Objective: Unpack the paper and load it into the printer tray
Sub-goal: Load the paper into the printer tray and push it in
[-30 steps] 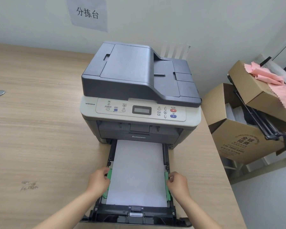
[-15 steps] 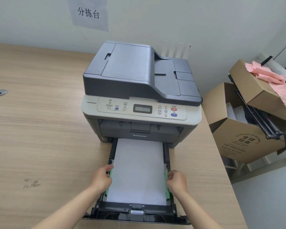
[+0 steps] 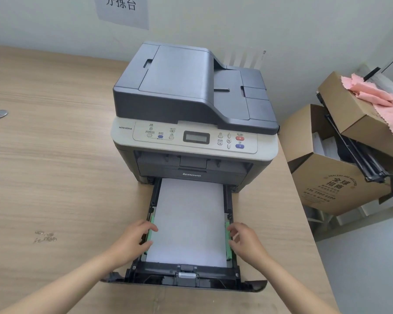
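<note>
The left hand (image 3: 135,240) pinches the tray's left green guide (image 3: 150,232), while the right hand (image 3: 244,240) hangs half-curled at the right green guide (image 3: 227,233), contact unclear. White paper (image 3: 188,220) lies flat in the pulled-out tray (image 3: 186,279), whose front overhangs the table (image 3: 55,177) edge below the printer (image 3: 191,109).

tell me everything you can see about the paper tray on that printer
The paper tray is a black plastic drawer, pulled most of the way out of the printer over the wooden desk, its far end inside the slot. A flat stack of white paper fills it. Green side guides run along both long edges of the paper. A pale latch sits in the front rail. The left hand rests at the left guide; the right hand is at the right one.
</note>
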Motion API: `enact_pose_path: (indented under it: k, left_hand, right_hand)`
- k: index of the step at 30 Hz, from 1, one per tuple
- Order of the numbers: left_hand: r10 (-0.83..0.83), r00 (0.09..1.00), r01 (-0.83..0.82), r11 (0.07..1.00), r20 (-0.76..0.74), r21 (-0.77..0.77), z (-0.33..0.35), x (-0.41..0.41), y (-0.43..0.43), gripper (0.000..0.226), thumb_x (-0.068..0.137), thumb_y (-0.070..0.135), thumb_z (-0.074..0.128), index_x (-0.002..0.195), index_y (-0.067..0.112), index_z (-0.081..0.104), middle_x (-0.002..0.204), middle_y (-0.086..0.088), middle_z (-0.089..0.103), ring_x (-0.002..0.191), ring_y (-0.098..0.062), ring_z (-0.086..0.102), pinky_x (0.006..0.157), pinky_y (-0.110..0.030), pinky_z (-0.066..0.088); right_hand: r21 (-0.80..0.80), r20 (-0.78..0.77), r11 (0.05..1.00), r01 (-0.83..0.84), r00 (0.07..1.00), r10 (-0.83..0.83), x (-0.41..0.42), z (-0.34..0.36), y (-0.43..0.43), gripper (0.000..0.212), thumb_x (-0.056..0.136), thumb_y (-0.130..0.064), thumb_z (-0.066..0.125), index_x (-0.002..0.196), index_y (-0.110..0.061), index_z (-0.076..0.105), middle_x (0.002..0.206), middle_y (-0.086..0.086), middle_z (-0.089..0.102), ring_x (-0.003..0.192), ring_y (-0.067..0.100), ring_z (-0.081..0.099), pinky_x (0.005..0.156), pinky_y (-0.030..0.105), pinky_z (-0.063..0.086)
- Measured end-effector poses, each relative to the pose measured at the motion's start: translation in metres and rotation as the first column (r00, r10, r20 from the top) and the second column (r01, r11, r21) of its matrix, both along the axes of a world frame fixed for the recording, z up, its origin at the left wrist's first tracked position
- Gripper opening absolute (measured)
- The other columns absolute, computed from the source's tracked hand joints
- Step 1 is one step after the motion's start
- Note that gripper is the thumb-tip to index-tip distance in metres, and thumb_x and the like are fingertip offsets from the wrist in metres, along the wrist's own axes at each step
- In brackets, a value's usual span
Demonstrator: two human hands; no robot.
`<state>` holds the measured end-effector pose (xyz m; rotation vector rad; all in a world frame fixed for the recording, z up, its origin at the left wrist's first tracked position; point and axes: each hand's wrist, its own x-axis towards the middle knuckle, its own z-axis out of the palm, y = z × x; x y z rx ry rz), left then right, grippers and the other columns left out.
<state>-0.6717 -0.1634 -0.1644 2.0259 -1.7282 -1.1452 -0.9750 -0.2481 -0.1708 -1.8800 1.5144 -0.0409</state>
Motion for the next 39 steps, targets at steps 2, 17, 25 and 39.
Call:
enact_pose_path:
  k: [2, 17, 25, 39]
  left_hand:
    - [-0.103, 0.995, 0.103, 0.995, 0.011, -0.010, 0.005, 0.006, 0.008, 0.028, 0.088, 0.018, 0.059, 0.116, 0.021, 0.056, 0.119, 0.008, 0.051, 0.115, -0.008, 0.048, 0.095, -0.008, 0.037]
    - [-0.481, 0.877, 0.463, 0.858, 0.028, 0.224, 0.014, 0.035, 0.038, 0.048, 0.079, 0.032, 0.068, 0.123, 0.036, 0.049, 0.128, 0.022, 0.046, 0.117, 0.006, 0.041, 0.103, -0.017, 0.041]
    - [-0.554, 0.831, 0.536, 0.822, 0.054, 0.192, 0.009, 0.043, 0.024, 0.046, 0.079, 0.020, 0.063, 0.121, 0.035, 0.052, 0.126, 0.016, 0.051, 0.114, 0.001, 0.046, 0.097, -0.023, 0.048]
    - [0.025, 0.963, 0.054, 0.958, 0.267, -0.283, -0.004, 0.055, -0.043, 0.028, 0.074, 0.028, 0.075, 0.098, 0.016, 0.070, 0.105, 0.002, 0.070, 0.102, -0.022, 0.059, 0.088, -0.036, 0.047]
  right_hand:
    - [0.054, 0.016, 0.989, -0.140, 0.990, 0.140, -0.006, 0.003, 0.005, 0.023, 0.086, -0.014, 0.061, 0.109, -0.014, 0.061, 0.085, -0.010, 0.053, 0.080, 0.012, 0.054, 0.061, 0.004, 0.039]
    - [0.283, 0.043, 0.827, -0.486, 0.867, 0.496, -0.035, 0.015, 0.030, 0.053, 0.074, -0.027, 0.076, 0.123, -0.024, 0.056, 0.115, -0.007, 0.049, 0.103, 0.004, 0.044, 0.068, -0.007, 0.029]
    - [0.219, 0.040, 0.824, -0.523, 0.848, 0.528, -0.034, 0.020, 0.020, 0.048, 0.075, -0.026, 0.072, 0.122, -0.027, 0.060, 0.124, -0.006, 0.056, 0.110, 0.006, 0.051, 0.084, -0.005, 0.032]
    - [-0.376, 0.021, 0.922, 0.091, 0.996, -0.089, -0.013, 0.003, -0.029, 0.091, 0.060, -0.034, 0.086, 0.137, -0.012, 0.043, 0.134, 0.009, 0.050, 0.126, 0.026, 0.045, 0.105, 0.041, 0.038]
